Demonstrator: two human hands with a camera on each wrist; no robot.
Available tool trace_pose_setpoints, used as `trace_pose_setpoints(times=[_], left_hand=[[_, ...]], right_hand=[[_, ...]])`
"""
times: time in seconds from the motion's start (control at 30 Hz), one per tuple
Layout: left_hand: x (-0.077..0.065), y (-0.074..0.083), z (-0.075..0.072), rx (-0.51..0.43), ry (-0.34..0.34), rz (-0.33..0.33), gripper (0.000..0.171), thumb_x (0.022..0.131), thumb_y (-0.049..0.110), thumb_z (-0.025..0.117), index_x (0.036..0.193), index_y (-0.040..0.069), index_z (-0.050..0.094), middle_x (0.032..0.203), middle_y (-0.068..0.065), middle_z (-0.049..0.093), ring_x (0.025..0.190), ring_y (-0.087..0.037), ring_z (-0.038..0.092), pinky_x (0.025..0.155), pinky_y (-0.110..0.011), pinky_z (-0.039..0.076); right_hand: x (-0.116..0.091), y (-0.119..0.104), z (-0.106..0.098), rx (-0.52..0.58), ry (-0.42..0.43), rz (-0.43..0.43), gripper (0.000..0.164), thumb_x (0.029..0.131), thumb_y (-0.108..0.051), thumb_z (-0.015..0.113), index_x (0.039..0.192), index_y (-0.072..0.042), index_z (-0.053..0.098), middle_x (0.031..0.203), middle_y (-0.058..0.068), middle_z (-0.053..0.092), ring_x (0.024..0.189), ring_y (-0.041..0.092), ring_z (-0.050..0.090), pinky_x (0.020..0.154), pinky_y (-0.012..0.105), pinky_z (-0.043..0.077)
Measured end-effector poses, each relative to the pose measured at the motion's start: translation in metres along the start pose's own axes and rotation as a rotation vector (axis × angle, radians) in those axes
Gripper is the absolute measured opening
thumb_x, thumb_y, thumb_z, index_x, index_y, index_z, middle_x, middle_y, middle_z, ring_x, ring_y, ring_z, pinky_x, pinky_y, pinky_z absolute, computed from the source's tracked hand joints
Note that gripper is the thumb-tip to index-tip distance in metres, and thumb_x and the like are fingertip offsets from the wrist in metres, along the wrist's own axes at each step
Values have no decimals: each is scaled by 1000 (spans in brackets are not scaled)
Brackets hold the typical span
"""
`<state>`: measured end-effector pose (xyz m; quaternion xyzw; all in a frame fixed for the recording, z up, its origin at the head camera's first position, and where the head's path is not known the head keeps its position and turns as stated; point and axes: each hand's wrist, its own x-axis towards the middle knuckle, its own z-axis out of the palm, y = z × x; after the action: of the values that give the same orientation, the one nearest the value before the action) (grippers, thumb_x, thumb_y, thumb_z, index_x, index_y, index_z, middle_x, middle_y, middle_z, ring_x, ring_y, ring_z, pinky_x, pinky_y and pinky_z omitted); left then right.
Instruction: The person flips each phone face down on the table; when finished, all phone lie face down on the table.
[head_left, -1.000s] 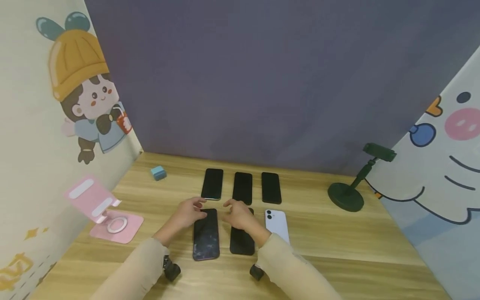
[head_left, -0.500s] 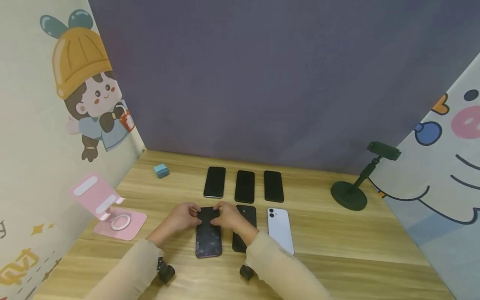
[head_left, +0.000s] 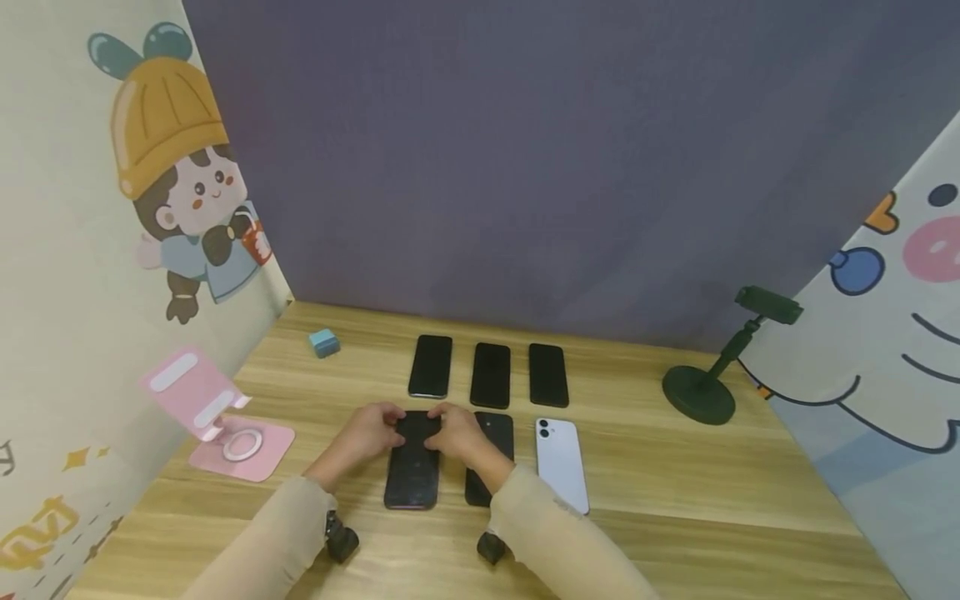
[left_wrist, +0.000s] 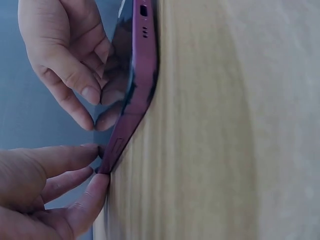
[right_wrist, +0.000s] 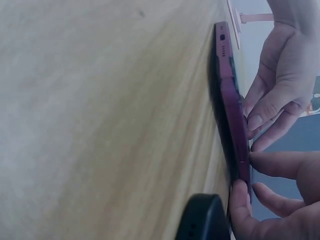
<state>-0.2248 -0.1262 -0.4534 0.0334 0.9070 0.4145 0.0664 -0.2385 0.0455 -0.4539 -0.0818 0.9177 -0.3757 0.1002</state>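
A smartphone (head_left: 412, 477) with a dark screen and a purple-red frame is in the near row, at its left end. My left hand (head_left: 366, 435) pinches its left edge near the far end; in the left wrist view, thumb and finger of the left hand (left_wrist: 40, 190) meet at the frame (left_wrist: 144, 75). My right hand (head_left: 459, 437) pinches the opposite edge, as the right wrist view shows with the right hand (right_wrist: 285, 205) on the frame (right_wrist: 233, 105). There a dark shadow runs under the phone; whether it is fully off the table cannot be told.
Right of it lie a black phone (head_left: 480, 475), partly under my right forearm, and a white phone (head_left: 562, 467). Behind are three dark phones (head_left: 431, 367). A pink phone stand (head_left: 251, 462), a small blue block (head_left: 324, 342) and a dark green stand (head_left: 697, 395) are around them.
Both hands have come together from either side onto the far end of the purple-red phone and grip its edges. Its near end has shifted slightly left and away.
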Motion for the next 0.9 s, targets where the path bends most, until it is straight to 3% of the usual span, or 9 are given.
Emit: trace_pose_setpoints(times=[0.2, 0.4, 0.63, 0.9], left_hand=[[5, -2, 5, -17, 17, 32, 35, 78, -2, 76, 111, -6, 67, 100, -17, 65, 95, -31, 61, 83, -44, 52], [4, 0, 8, -38, 26, 33, 34, 80, 1, 75, 112, -7, 66, 99, -16, 66, 94, -31, 61, 83, -45, 51], [2, 3, 9, -56, 27, 41, 33, 83, 5, 73, 113, -7, 65, 99, -14, 67, 92, -29, 62, 80, -43, 53], [-3, 2, 10, -188, 39, 167, 33, 88, 11, 69, 112, -11, 64, 96, -19, 69, 79, -22, 66, 64, -32, 56]], right_hand=[[-4, 6, -6, 158, 6, 22, 41, 77, -3, 80, 116, -8, 67, 109, 14, 64, 106, 30, 58, 85, 41, 51], [-5, 7, -12, 262, 23, 43, 39, 80, -1, 76, 118, -6, 67, 100, 6, 60, 91, 23, 58, 72, 34, 53], [-7, 7, -15, 431, 59, 24, 36, 81, 6, 71, 116, 1, 67, 102, 12, 63, 81, 20, 64, 67, 31, 56], [-9, 1, -20, 655, 27, -13, 38, 85, 12, 62, 123, 12, 58, 103, 18, 61, 80, 23, 66, 71, 32, 58]])
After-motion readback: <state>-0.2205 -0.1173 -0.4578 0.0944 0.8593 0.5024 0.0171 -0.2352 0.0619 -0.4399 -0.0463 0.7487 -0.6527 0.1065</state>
